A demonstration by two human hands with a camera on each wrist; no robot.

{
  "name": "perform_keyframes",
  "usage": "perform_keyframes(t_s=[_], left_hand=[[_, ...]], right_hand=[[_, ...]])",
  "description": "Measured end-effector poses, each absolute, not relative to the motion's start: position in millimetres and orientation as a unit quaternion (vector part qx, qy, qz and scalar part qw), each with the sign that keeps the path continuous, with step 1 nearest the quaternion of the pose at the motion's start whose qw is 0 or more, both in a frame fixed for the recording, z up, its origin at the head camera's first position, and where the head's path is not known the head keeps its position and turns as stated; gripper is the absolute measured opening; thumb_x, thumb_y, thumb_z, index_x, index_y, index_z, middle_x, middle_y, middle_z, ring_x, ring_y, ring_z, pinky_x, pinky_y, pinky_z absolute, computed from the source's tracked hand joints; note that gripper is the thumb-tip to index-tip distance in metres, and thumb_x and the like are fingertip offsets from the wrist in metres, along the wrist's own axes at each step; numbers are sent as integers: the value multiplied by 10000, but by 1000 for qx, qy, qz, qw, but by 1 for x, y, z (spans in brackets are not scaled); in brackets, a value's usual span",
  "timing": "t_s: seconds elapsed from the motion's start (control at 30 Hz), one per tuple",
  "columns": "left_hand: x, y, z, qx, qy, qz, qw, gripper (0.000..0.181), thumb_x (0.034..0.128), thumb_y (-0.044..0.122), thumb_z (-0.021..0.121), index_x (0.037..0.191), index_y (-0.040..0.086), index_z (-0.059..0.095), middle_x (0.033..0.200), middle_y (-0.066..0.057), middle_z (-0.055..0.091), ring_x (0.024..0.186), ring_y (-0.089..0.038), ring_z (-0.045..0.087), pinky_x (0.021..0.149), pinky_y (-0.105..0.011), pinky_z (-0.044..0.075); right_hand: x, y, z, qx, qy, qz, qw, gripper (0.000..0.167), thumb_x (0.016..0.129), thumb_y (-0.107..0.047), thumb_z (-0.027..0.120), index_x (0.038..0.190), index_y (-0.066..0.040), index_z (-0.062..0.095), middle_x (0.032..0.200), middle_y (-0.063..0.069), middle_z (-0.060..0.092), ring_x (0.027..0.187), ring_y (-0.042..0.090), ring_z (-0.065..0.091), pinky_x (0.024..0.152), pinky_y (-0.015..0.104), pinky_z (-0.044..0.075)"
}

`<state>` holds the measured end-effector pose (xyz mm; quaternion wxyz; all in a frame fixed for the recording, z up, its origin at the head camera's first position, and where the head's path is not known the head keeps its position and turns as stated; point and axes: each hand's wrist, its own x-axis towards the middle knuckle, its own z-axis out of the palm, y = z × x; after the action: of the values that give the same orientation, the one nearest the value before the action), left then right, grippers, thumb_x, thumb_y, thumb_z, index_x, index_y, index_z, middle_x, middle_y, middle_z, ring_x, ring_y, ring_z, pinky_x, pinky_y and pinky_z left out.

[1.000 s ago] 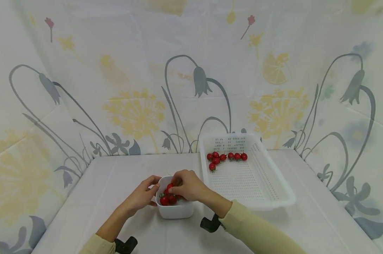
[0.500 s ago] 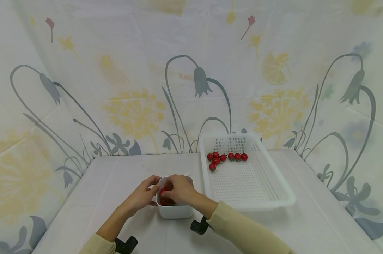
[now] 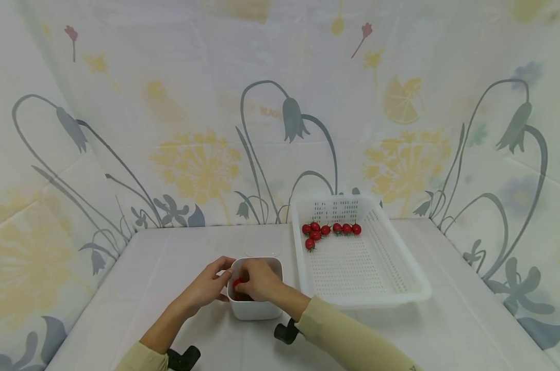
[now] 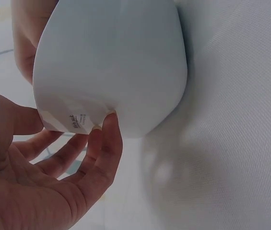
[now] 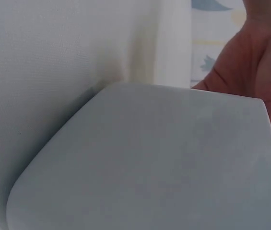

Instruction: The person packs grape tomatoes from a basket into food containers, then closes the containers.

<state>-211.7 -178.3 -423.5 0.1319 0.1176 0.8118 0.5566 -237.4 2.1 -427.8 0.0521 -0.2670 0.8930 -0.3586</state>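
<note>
My left hand (image 3: 209, 283) holds the left side of a small white plastic box (image 3: 257, 310). In the left wrist view its thumb lies at the rim, and the bent fingers (image 4: 107, 143) touch the outer wall near small printed lettering. Over the box's right side, my right hand (image 3: 263, 281) reaches down inside, thumb and fingers curled around a red cherry tomato (image 3: 236, 284). The fingertips and the other tomatoes in the box are mostly hidden by this hand. From the right wrist, the box wall (image 5: 164, 158) covers the fingers and only the palm (image 5: 250, 62) shows.
A large white perforated basket (image 3: 419, 286) stands at the right, close beside the box. Several cherry tomatoes with green calyxes (image 3: 315, 235) lie in its far left corner. Flower-patterned cloth (image 3: 196, 165) hangs behind the white-covered table (image 3: 178, 247).
My right hand has moved left and lower into the box with a tomato, covering most of the tomatoes visible earlier. The left hand and basket have stayed put.
</note>
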Motion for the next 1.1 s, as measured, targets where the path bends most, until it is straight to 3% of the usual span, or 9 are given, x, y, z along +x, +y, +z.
perform_keyframes(t_s=[0.33, 0.63, 0.9, 1.1], left_hand=[[-211, -179, -422, 118, 813, 555, 130, 341, 1096, 143, 442, 1401, -5, 482, 1430, -273, 478, 1011, -303, 662, 754, -462, 632], [-212, -179, -425, 118, 811, 558, 132, 343, 1098, 156, 447, 1399, -4, 481, 1435, -273, 475, 1028, -330, 658, 754, -466, 632], [-213, -178, -427, 111, 815, 555, 126, 341, 1098, 153, 450, 1404, 8, 484, 1425, -260, 486, 1009, -318, 662, 752, -473, 632], [-214, -179, -428, 112, 816, 553, 127, 348, 1097, 154, 453, 1411, 7, 475, 1422, -261, 487, 1009, -319, 665, 755, -477, 632]], right_hand=[[-237, -2, -431, -223, 903, -362, 56, 105, 876, -87, 795, 838, -51, 703, 687, -33, 617, 640, 75, 543, 584, 215, 482], [-235, 2, -428, -218, 907, -356, 63, 142, 845, -68, 817, 895, -40, 688, 743, -20, 610, 691, 97, 555, 642, 231, 527], [-230, 10, -407, -253, 910, -324, 51, 191, 861, -100, 801, 1008, -8, 722, 949, 71, 720, 846, 152, 647, 723, 271, 555], [-226, 17, -394, -253, 910, -321, 74, 259, 874, -165, 801, 1079, -22, 735, 1023, 73, 737, 894, 166, 657, 762, 305, 569]])
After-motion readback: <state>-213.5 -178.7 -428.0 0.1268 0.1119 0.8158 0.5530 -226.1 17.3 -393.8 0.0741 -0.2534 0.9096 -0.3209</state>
